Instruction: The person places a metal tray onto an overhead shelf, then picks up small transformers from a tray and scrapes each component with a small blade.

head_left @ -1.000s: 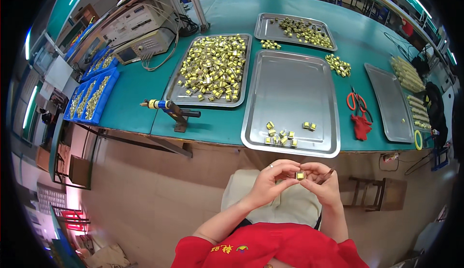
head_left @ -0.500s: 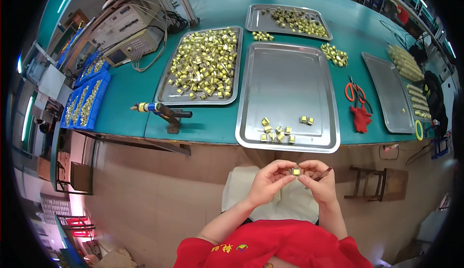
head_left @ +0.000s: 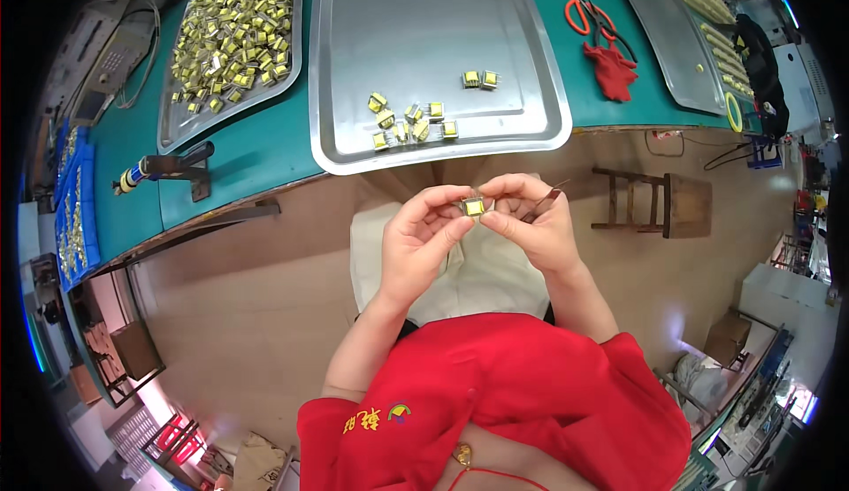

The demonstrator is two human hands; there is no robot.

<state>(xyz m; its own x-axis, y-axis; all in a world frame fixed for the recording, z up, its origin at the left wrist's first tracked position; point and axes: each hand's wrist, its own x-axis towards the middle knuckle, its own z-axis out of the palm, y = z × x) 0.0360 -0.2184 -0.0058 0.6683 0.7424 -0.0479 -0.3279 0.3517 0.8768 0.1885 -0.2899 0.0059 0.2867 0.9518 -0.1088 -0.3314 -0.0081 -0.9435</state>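
Note:
Between my hands, above my lap, is a small transformer [head_left: 474,207] with a yellow-wrapped middle and metal sides. My left hand [head_left: 423,241] pinches one side with thumb and fingertips. My right hand [head_left: 533,226] pinches the other side. A thin dark brownish tool [head_left: 555,191] sticks out from the fingers of my right hand; its kind does not show. Just beyond my hands, a large metal tray [head_left: 433,31] carries several similar transformers [head_left: 412,124] near its front edge, with a pair set apart at the right.
A tray heaped with transformers [head_left: 234,31] stands at the left. A tool on a stand [head_left: 168,172] sits by the table's front edge. At the right lie orange-handled pliers [head_left: 597,24], a red cloth [head_left: 611,72] and another metal tray [head_left: 672,40]. A wooden stool [head_left: 685,206] stands on the floor.
The view has tilted downward, so the table appears higher and more of the red shirt shows. Both hands keep their pinch on the transformer.

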